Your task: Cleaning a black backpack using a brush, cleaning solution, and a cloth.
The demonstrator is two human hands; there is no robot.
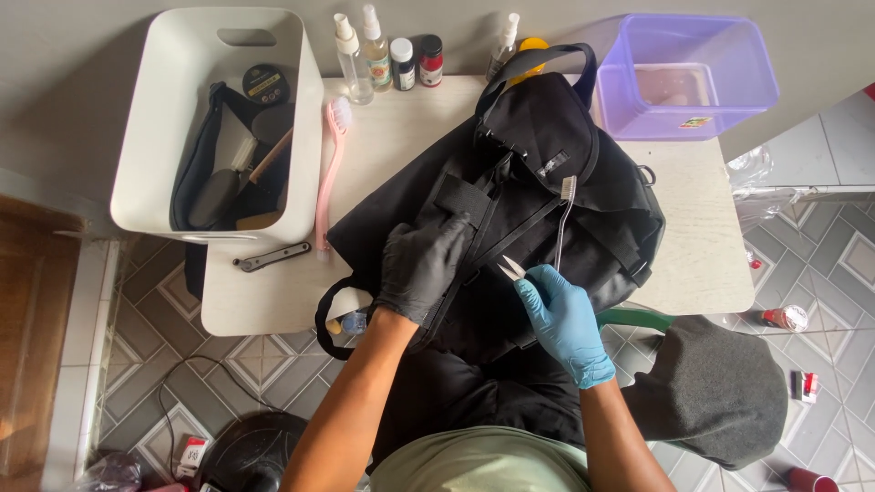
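Note:
A black backpack (538, 173) lies on a small white table (392, 146), hanging over its near edge. My left hand (421, 266), in a black glove, presses flat on the bag's front straps. My right hand (563, 321), in a blue glove, holds a small pair of thread snips (512, 267) with the blades pointing at a strap, and also a grey toothbrush (565, 219) that sticks up over the bag.
A white bin (150, 137) with brushes and a tin stands at the table's left. A pink long-handled brush (330, 164) and a black tool (271, 257) lie beside it. Several bottles (387, 55) line the back edge. A purple tub (720, 100) sits back right.

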